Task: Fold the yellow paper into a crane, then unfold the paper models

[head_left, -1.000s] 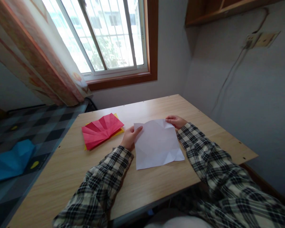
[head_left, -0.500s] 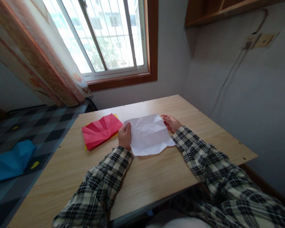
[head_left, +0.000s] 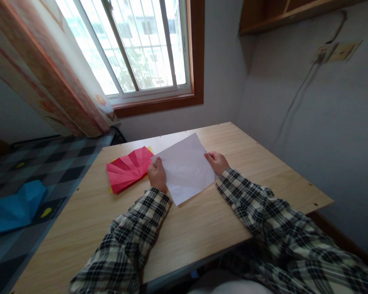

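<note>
White sheet (head_left: pixel 187 165) is over the middle of the bench (head_left: pixel 184 245), turned so one corner points away toward the window (head_left: pixel 147 45) and another back toward the person. Left hand (head_left: pixel 157 174) clamped on its left corner, thumb on top; right hand (head_left: pixel 217 162) clamped on the right edge, thumb on top too. Hands apart, sheet between them. Faint creases in the sheet, mostly its lower part; can't tell if its near corner touches the bench. Red pleated paper (head_left: pixel 130 168) lies on the bench just left of the left hand, fanned folds, yellow paper (head_left: pixel 150 149) peeking out under it. Blue folded paper (head_left: pixel 16 208) well apart at far left, on a checked cloth (head_left: pixel 79 155) beside the bench. Both arms in plaid sleeves (head_left: pixel 135 228). Patterned curtain (head_left: pixel 49 77) left of the window; wall socket (head_left: pixel 339 52) with a cable plugged in, upper right.
</note>
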The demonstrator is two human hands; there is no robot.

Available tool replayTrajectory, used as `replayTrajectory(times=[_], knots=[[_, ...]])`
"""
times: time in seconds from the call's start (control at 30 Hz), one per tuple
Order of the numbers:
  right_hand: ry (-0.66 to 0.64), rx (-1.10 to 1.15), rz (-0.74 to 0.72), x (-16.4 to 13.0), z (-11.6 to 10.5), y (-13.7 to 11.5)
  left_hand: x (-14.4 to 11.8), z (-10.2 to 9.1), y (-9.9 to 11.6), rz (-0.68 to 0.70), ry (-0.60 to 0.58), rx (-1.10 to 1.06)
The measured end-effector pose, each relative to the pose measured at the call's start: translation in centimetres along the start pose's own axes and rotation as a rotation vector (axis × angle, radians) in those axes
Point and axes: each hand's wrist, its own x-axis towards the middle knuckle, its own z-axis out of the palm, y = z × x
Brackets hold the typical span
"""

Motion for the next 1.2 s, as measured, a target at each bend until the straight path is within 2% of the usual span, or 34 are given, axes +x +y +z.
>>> replayTrajectory(times=[0.1, 0.27, 0.4, 0.5, 0.57, 0.67, 0.77, 0.83, 0.93, 1.0, 1.13, 1.2], knots=[[0.016, -0.07, -0.036, -0.2, -0.4, -0.4, 0.2, 0.0, -0.4, -0.035, -0.021, -0.056], [-0.001, -0.098, -0.026, -0.2, -0.7, -0.4, 0.5, -0.1, -1.0, -0.011, -0.001, -0.019], [0.029, -0.083, -0.019, -0.1, -0.5, 0.1, 0.5, -0.5, -0.8, 0.048, 0.014, 0.072], [0.058, -0.029, 0.02, 0.0, -0.4, 0.6, 1.3, -1.3, 0.1, 0.141, 0.038, 0.211], [0.058, 0.035, 0.109, 0.0, -0.5, 0.8, 2.8, -2.5, 0.9, 0.22, 0.114, 0.321], [0.042, 0.139, 0.253, 0.1, -0.5, 1.1, 6.1, -5.3, 2.1, 0.257, 0.389, 0.394], [0.021, 0.187, 0.288, 0.1, -0.4, 1.1, 9.0, -9.0, 2.9, 0.218, 0.528, 0.416], [-0.008, 0.187, 0.269, 0.1, -0.3, 1.1, 10.1, -11.5, 2.8, 0.182, 0.593, 0.454], [-0.045, 0.163, 0.225, 0.1, -0.3, 1.0, 10.3, -14.3, 1.8, 0.134, 0.62, 0.554], [-0.053, 0.142, 0.202, 0.0, -0.3, 1.0, 10.0, -15.5, 0.9, 0.115, 0.605, 0.628], [-0.055, 0.122, 0.189, -0.1, -0.4, 1.0, 9.8, -16.1, -0.3, 0.079, 0.541, 0.747], [-0.058, 0.126, 0.192, -0.1, -0.4, 1.0, 9.7, -15.8, -0.4, 0.116, 0.504, 0.848]])
